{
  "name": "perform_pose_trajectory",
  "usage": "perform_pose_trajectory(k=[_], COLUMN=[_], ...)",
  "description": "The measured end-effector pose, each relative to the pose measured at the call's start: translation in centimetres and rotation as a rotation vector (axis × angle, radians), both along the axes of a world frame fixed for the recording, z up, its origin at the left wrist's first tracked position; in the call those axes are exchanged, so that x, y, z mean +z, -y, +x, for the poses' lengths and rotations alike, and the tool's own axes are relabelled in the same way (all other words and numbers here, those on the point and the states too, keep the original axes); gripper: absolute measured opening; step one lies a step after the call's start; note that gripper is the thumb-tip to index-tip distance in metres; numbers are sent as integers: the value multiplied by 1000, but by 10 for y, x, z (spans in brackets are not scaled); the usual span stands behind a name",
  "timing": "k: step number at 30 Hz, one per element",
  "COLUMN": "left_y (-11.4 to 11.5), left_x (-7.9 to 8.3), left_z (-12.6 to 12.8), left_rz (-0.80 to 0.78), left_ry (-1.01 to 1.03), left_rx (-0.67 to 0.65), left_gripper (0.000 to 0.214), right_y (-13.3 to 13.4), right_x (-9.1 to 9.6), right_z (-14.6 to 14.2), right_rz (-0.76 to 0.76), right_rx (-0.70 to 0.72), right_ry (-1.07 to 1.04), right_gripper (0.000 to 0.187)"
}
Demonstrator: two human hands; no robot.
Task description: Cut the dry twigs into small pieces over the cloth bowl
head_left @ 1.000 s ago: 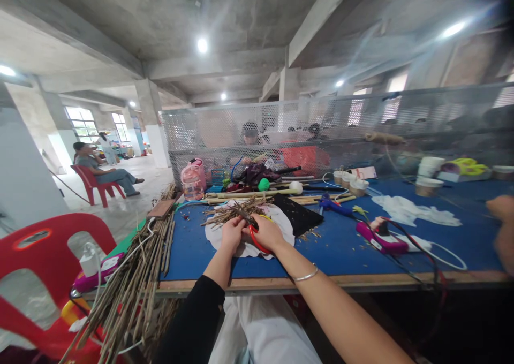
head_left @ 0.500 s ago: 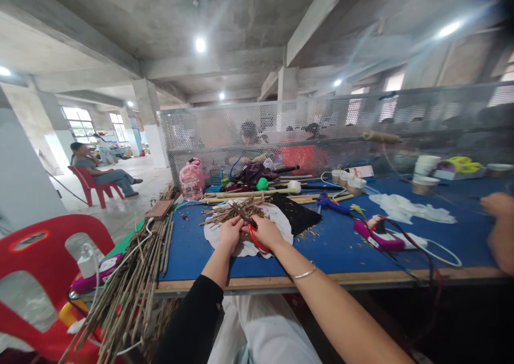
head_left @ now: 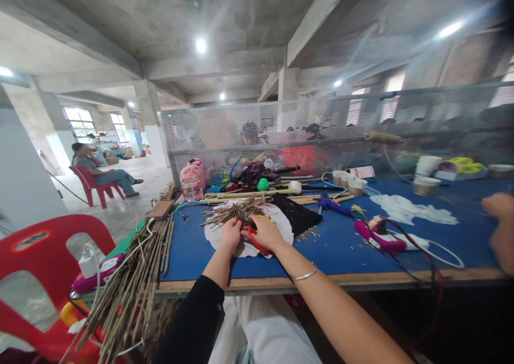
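Observation:
My right hand [head_left: 267,233] grips red-handled scissors [head_left: 252,236], with the blades pointing up and left toward a small pile of dry twigs [head_left: 235,210]. My left hand [head_left: 231,234] is closed on the near ends of those twigs, right beside the scissors. Both hands rest over a white cloth [head_left: 281,219] spread on the blue table [head_left: 337,246]. A black cloth [head_left: 297,214] lies just to the right of the white one.
A bundle of long sticks [head_left: 132,278] leans off the table's left end by a red chair [head_left: 36,278]. A pink glue gun [head_left: 379,238] with cables, paper cups [head_left: 349,182] and a pink bottle [head_left: 191,181] stand further back. Another person's hand [head_left: 500,230] is at the right edge. People sit behind the mesh screen [head_left: 321,123].
The scissors have tipped down a little toward the twigs; both hands stay in the same place.

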State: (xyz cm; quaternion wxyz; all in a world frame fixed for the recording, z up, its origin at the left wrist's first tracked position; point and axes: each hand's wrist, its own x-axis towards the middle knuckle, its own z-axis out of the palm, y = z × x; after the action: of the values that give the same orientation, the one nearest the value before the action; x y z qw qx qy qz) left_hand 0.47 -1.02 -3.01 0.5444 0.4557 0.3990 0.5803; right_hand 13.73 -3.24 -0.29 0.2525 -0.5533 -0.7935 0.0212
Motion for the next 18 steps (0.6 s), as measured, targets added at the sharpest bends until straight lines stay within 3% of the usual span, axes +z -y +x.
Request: perform_pose_trajectory(k=[10, 18], left_y=[-2, -4], left_x=[-2, -4], left_z=[-1, -2], left_rz=[4, 76], left_ry=[64, 21], left_rx=[-79, 0], left_gripper=[16, 14], right_y=[-1, -9], right_x=[-3, -11], right_z=[1, 0], right_rz=[7, 70], right_rx=[47, 10], right_ry=[-52, -42], right_gripper=[52, 64])
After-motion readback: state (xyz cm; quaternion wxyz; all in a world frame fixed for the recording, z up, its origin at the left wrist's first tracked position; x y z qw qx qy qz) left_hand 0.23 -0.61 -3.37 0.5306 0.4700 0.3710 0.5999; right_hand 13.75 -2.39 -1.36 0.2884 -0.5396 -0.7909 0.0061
